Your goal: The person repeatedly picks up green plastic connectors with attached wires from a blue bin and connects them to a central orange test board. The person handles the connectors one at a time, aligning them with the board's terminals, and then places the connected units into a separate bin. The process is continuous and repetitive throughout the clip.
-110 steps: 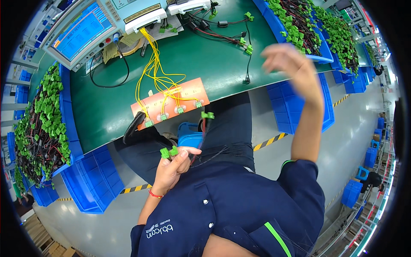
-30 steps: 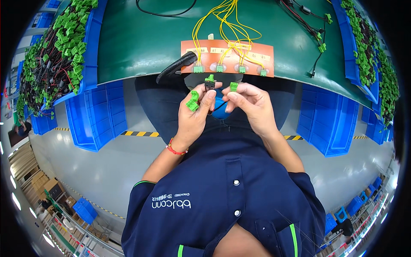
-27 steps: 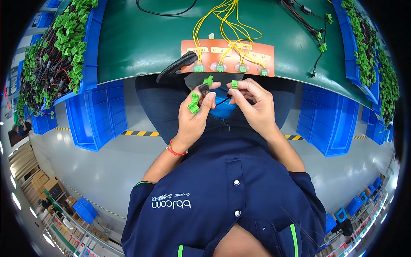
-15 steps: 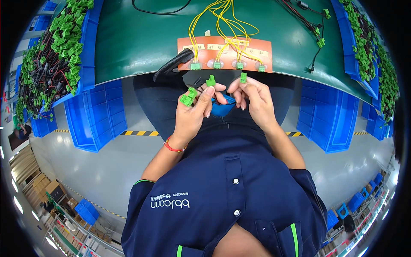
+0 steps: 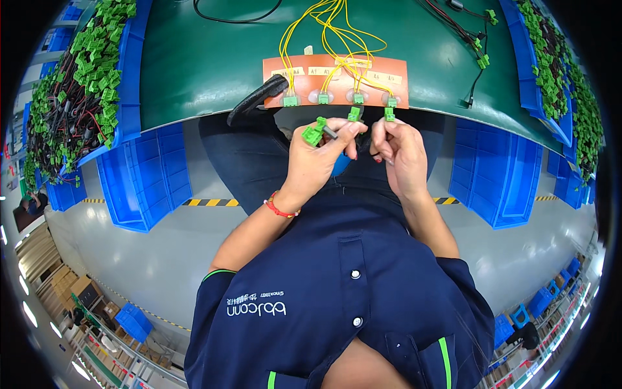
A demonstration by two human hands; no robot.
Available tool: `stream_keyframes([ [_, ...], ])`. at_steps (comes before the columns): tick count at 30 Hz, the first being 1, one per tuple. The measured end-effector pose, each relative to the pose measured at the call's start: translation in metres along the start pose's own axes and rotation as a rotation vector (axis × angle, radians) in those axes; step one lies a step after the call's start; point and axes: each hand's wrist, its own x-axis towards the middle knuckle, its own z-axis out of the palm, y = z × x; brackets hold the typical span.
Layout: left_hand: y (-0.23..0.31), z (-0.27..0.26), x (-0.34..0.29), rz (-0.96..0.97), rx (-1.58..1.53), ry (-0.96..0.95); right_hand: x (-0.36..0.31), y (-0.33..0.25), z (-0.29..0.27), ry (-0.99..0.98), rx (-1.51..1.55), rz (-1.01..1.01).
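Note:
My left hand [image 5: 316, 159] is closed, pinching a small green connector [image 5: 354, 114] at its fingertips. More green connectors [image 5: 313, 133] and a short dark cable piece lie across the same hand by the thumb. My right hand [image 5: 405, 155] pinches another green connector [image 5: 389, 115] upright between thumb and fingers. Both pinched connectors sit right below the two right-hand green sockets on an orange-brown board [image 5: 304, 63]; whether they touch them I cannot tell. Yellow wires [image 5: 283, 47] run from the sockets up over the board. A black curved strap-like piece [image 5: 256, 101] lies at the board's left end.
The board rests at the near edge of a green tabletop [image 5: 188, 58]. Blue bins [image 5: 131, 78] heaped with green connectors and dark cables flank it on both sides. Blue crates [image 5: 146, 175] stand below. Black cables [image 5: 450, 29] with green ends lie at the table's far right.
Both hands have moved right and slightly up, bringing their pinched connectors close to the board's right-hand sockets. The left hand has turned, and its extra connectors have moved with it.

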Motion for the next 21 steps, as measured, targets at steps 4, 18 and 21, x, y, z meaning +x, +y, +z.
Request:
stream_keyframes([
  [4, 0.003, 0.007, 0.006, 0.013, 0.047, 0.012, -0.001, -0.004, -0.004, 0.016, 0.008, 0.017],
  [18, 0.003, 0.017, 0.008, 0.022, -0.053, 0.104, 0.012, 0.005, -0.013, -0.117, 0.26, 0.061],
  [21, 0.0, 0.019, 0.01, 0.016, -0.136, 0.087, 0.017, 0.001, -0.025, -0.19, 0.134, 0.043],
])
